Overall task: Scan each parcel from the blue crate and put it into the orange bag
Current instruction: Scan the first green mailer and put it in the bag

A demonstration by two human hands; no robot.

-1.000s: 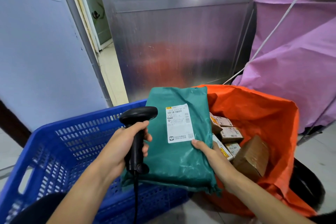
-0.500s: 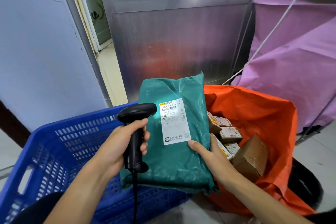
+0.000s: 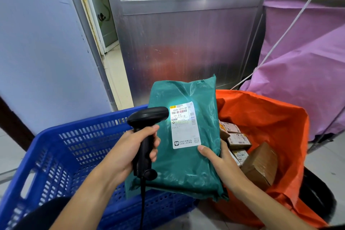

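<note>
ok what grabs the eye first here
A green poly mailer is held upright at centre by the right hand, its white shipping label lit up. Left of it, the left hand grips a black barcode scanner aimed at that label. The orange bag at right holds cardboard boxes; the blue crate sits at left.

Bare forearms (image 3: pixel 87 194), left hand (image 3: pixel 127 153), right hand (image 3: pixel 222 162).

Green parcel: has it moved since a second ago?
Yes. The green parcel has risen: its top edge, earlier level with the rim of the orange bag, now stands clearly above it, before the metal door.
</note>
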